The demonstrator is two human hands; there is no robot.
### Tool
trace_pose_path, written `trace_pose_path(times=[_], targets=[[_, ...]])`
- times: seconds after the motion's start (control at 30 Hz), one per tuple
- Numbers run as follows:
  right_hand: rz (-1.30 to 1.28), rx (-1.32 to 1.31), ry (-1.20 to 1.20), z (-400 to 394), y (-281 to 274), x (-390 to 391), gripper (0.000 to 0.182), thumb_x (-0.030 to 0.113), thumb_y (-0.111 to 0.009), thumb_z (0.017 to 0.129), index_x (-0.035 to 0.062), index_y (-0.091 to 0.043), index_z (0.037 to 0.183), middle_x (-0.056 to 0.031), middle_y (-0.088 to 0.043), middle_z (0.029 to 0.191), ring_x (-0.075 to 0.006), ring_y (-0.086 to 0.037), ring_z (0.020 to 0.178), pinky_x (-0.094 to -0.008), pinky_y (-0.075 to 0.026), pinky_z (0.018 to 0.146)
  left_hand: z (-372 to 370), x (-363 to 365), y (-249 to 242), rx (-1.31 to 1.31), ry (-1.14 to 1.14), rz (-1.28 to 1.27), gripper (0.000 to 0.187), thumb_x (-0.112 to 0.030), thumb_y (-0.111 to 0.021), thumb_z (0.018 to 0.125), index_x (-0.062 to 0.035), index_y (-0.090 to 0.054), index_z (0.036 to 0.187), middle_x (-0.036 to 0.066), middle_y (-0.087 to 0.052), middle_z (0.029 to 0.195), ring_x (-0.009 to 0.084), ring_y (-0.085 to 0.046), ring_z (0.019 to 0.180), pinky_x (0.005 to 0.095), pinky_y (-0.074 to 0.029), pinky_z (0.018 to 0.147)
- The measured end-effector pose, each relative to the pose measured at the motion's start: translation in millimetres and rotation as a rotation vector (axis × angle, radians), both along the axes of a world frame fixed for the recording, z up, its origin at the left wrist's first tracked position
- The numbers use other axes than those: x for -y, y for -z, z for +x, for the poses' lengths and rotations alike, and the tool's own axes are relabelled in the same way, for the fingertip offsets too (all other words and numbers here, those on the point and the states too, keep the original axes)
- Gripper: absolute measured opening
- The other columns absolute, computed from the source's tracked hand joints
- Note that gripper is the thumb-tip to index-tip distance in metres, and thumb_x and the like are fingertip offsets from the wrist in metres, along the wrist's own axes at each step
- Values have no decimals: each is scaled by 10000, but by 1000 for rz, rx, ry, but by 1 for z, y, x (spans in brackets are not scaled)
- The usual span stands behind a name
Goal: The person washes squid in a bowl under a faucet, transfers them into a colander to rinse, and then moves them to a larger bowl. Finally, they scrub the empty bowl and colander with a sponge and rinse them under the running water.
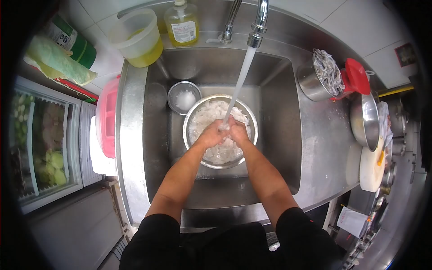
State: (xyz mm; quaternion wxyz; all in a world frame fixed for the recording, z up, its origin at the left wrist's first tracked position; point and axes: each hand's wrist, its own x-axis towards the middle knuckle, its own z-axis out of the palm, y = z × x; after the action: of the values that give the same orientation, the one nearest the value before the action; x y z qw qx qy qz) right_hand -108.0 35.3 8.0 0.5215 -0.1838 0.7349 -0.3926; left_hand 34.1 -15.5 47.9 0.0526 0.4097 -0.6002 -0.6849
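A metal bowl (186,133) full of pale, whitish pieces of food (216,111) sits in the steel sink. Water (242,76) runs from the faucet (256,36) down onto my hands. My left hand (211,134) and my right hand (237,129) are close together over the middle of the bowl, with fingers curled in toward each other among the pale pieces. What exactly the fingers hold is hidden by the hands and the water. Behind the bowl on the left, a small metal bowl (171,100) has white stuff at its bottom.
A plastic tub (135,38) of yellow liquid and a soap bottle (182,27) stand behind the sink. On the right are a steel pot (310,83), a red plastic container (355,74), a tilted metal bowl (365,121) and a round white board (369,168). A pink-lidded box (107,119) is left.
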Motion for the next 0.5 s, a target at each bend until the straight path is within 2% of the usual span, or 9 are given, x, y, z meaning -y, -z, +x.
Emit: trace_pose_path(times=[0.03, 0.1, 0.13, 0.23, 0.37, 0.5], targets=[[6, 46, -24, -1, -6, -1, 441, 367, -545, 931, -1, -639, 1155, -134, -672, 958, -194, -623, 905, -335, -475, 828, 2, 1, 2, -9, -50, 15, 496, -146, -634, 878, 5, -448, 1312, 169, -635, 1055, 191, -642, 707, 280, -536, 592], [-91, 43, -256, -5, -19, -7, 413, 276, -575, 902, 20, -582, 1226, -109, -654, 1011, -173, -612, 892, -304, -481, 799, 6, 2, 8, -31, -150, 46, 488, -110, -636, 876, 4, -443, 1309, 168, -642, 1035, 185, -648, 718, 266, -521, 554], [-138, 39, -372, -8, -23, -10, 425, 230, -589, 888, 31, -553, 1261, -96, -644, 1037, -162, -606, 886, -288, -484, 785, 7, 4, 10, -35, -127, 89, 488, -92, -631, 875, 0, -437, 1312, 164, -642, 1024, 183, -650, 720, 264, -518, 543], [-175, 66, -466, -20, -12, -12, 499, 160, -623, 818, 35, -520, 1290, -82, -642, 1023, -150, -611, 850, -277, -494, 748, 9, 9, 14, -44, -86, 191, 495, -51, -608, 881, -14, -409, 1332, 152, -637, 1005, 177, -651, 725, 264, -510, 532], [-119, -76, -415, -18, 0, -7, 474, 141, -617, 807, 19, -538, 1258, -82, -651, 976, -150, -616, 798, -287, -507, 683, 9, 5, 2, -44, -125, 222, 490, -40, -576, 889, -26, -387, 1341, 129, -623, 985, 157, -631, 716, 266, -494, 552], [-124, -143, -375, -2, -38, -10, 433, 138, -609, 813, -2, -550, 1218, -95, -651, 864, -148, -606, 708, -296, -495, 576, 5, 0, 15, -9, -142, 175, 431, -63, -576, 882, -31, -413, 1280, 103, -611, 945, 138, -600, 715, 271, -475, 555]])
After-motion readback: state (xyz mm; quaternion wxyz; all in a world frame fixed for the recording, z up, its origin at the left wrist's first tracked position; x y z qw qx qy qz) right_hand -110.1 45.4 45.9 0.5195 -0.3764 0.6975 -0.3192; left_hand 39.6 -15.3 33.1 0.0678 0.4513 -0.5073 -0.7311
